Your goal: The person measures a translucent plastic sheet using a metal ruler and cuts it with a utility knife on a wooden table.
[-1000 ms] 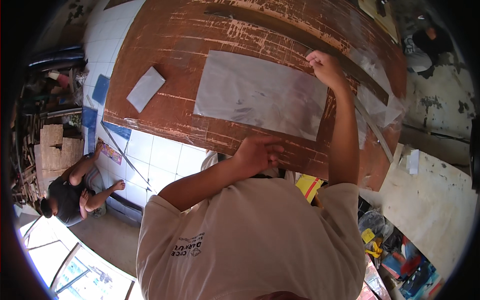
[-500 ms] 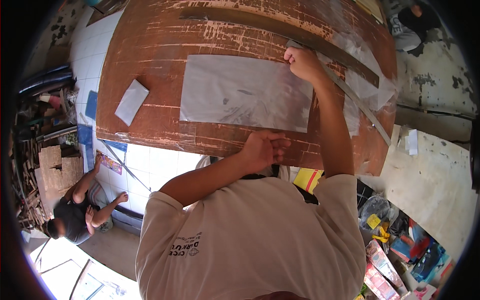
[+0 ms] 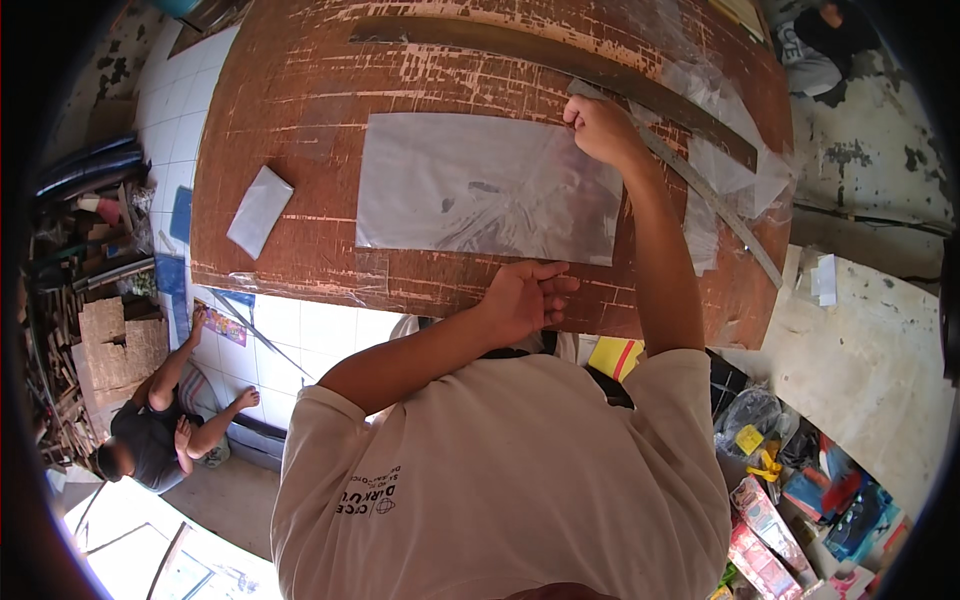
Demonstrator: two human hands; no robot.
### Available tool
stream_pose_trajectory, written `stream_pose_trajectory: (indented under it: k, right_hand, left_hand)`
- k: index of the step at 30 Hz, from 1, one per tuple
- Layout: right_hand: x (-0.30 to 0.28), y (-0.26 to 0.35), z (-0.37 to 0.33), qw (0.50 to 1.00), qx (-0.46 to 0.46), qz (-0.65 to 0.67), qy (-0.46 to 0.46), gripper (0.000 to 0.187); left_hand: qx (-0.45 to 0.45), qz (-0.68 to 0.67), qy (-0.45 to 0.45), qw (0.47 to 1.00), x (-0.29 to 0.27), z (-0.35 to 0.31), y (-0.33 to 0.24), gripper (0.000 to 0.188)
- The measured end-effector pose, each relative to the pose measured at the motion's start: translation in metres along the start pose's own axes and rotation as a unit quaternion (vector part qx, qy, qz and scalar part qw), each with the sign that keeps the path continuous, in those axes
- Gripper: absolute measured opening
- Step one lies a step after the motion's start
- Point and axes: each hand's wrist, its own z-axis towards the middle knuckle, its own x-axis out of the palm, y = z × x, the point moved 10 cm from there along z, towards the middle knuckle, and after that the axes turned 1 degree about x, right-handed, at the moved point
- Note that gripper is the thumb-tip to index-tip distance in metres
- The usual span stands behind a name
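Note:
A clear, greyish plastic sheet (image 3: 430, 185) lies flat on the scratched brown table (image 3: 300, 215), with creases fanning across its middle and right part. My right hand (image 3: 603, 130) is closed in a fist at the sheet's far right corner. Its curled fingers hide whatever they pinch. Just beyond that fist, the end of a thin metal strip (image 3: 715, 200) runs toward the right table edge. My left hand (image 3: 525, 298) rests at the near table edge below the sheet, fingers loosely bent and apart, holding nothing.
A long dark flat bar (image 3: 560, 62) lies across the far side. A small folded plastic piece (image 3: 260, 212) sits at left, and loose clear plastic (image 3: 735, 165) at right. One person (image 3: 160, 440) sits on the floor at left; another (image 3: 825, 50) is at far right.
The sheet has shifted slightly left, and the creases across its middle have spread. My right hand has moved slightly left with it; my left hand has barely moved.

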Motion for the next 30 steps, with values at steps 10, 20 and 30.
stream_pose_trajectory:
  k: [10, 20, 30]
  right_hand:
    - [-0.018, 0.030, -0.039, 0.989, -0.096, -0.009, -0.116, 0.022]
    - [0.007, 0.079, -0.145, 0.949, -0.085, 0.005, -0.303, 0.047]
    - [0.056, 0.066, -0.139, 0.958, 0.003, -0.097, -0.271, 0.075]
  left_hand:
    - [-0.044, 0.040, 0.050, 0.997, -0.001, -0.002, 0.002, 0.043]
    - [0.530, 0.586, -0.086, 0.607, 0.038, -0.129, -0.151, 0.043]
    - [0.520, 0.787, -0.259, 0.209, 0.028, -0.130, -0.220, 0.055]
